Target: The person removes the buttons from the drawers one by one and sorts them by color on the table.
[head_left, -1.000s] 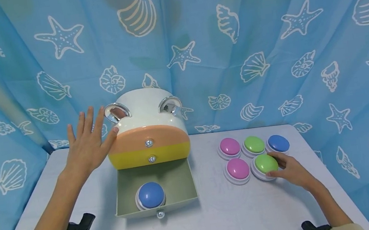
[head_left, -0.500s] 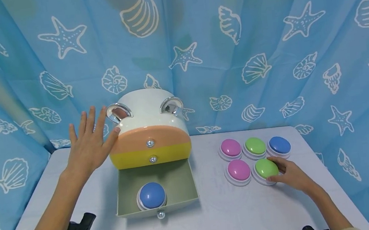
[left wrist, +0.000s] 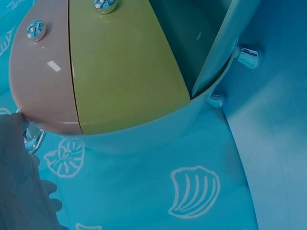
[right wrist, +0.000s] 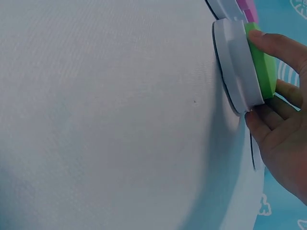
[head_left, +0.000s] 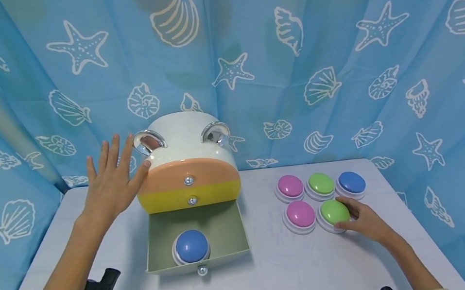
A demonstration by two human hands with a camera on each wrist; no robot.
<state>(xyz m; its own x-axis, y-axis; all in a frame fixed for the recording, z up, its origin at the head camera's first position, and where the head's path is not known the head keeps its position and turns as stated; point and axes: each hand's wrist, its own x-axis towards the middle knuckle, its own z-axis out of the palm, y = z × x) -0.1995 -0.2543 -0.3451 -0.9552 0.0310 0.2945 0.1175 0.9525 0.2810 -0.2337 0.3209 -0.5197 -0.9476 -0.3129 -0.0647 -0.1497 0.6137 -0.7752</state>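
My left hand (head_left: 110, 190), fingers straight and spread, rests with its thumb at the left side of a frog-shaped drawer cabinet (head_left: 187, 138). The cabinet has a white top, silver ring eyes, and orange and yellow drawers. Its lowest green drawer (head_left: 227, 221) is pulled out, with a blue push button (head_left: 191, 246) inside. To the right, my right hand (head_left: 368, 222) grips a green push button (head_left: 334, 212) with a white base. The right wrist view shows the thumb on the green dome (right wrist: 263, 62) and the fingertips at the base's edge.
Beside the gripped button stand two pink buttons (head_left: 290, 186), a second green button (head_left: 321, 184) and a blue button (head_left: 351, 182). All are on the white-covered table (head_left: 303, 278). A blue curtain (head_left: 256, 53) with shell patterns hangs behind the table.
The gripped green button and my right hand have shifted slightly toward the near side since a second ago. My left hand and the cabinet have stayed in place.
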